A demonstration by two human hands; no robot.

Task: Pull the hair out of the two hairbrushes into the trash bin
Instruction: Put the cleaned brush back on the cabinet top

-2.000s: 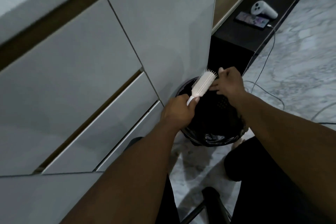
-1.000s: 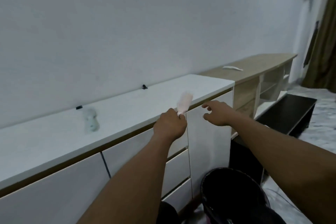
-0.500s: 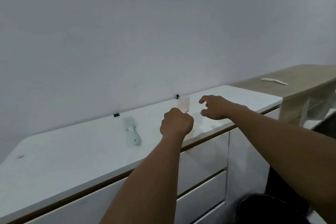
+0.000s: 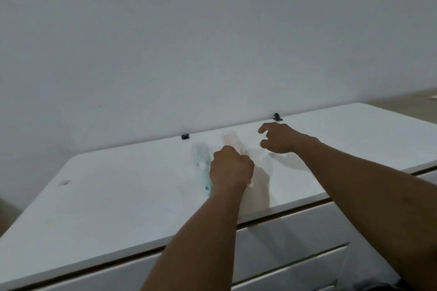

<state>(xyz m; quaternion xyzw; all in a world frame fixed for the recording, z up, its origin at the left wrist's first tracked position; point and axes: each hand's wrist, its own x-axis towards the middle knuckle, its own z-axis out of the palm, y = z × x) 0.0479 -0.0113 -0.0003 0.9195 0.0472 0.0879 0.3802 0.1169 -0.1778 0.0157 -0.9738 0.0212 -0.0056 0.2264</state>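
My left hand (image 4: 230, 168) is closed around the handle of a pale pink hairbrush (image 4: 231, 140), holding it low over the white cabinet top (image 4: 118, 194); its bristled head points away from me. Just left of it a light blue hairbrush (image 4: 201, 160) lies flat on the same top, bristles up, handle toward me. My right hand (image 4: 280, 138) hovers to the right of the pink brush with fingers spread and nothing in it. The trash bin is out of view.
The cabinet stands against a plain white wall (image 4: 212, 42), with drawers (image 4: 295, 243) below its front edge. Two small black clips (image 4: 185, 136) sit at the back edge. A wooden surface (image 4: 402, 101) adjoins at the far right.
I have risen from the trash bin on the floor and brought the pink brush up over the cabinet top beside the blue brush. My right hand let go of the bristles and opened.
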